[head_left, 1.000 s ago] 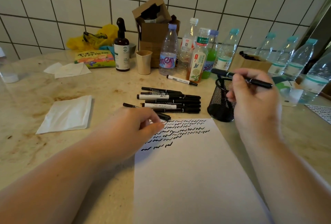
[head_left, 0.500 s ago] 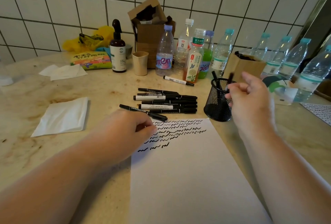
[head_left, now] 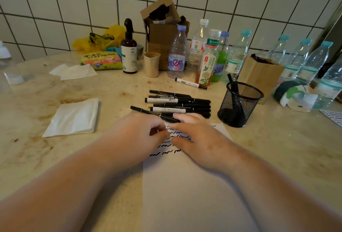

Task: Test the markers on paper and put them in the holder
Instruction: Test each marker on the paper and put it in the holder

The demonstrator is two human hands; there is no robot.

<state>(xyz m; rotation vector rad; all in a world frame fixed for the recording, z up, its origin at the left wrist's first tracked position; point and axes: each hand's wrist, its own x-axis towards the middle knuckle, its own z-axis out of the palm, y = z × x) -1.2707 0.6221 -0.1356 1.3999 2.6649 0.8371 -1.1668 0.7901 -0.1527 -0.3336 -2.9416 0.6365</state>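
A white sheet of paper point(head_left: 194, 194) with rows of black squiggles point(head_left: 162, 151) lies in front of me. My left hand point(head_left: 137, 137) rests on its top left corner with fingers loosely curled and holds nothing. My right hand point(head_left: 201, 139) lies over the top of the sheet, its fingers stretched onto the near edge of the pile of black and white markers point(head_left: 179, 103). A thin black marker point(head_left: 148, 111) lies slanted just beyond my left hand, its near end by my right fingertips. The black mesh holder point(head_left: 240, 105) stands to the right with markers point(head_left: 233, 87) in it.
One white marker point(head_left: 190, 83) lies apart near the bottles point(head_left: 207, 59). A paper cup point(head_left: 151, 65), spray bottle point(head_left: 129, 50), cardboard box point(head_left: 162, 33), brown box point(head_left: 259, 72) and more water bottles point(head_left: 305, 61) line the back. A folded napkin point(head_left: 74, 118) lies left.
My right hand dropped its marker into the holder, then swung left and down onto the paper by the marker pile. My left hand stayed put.
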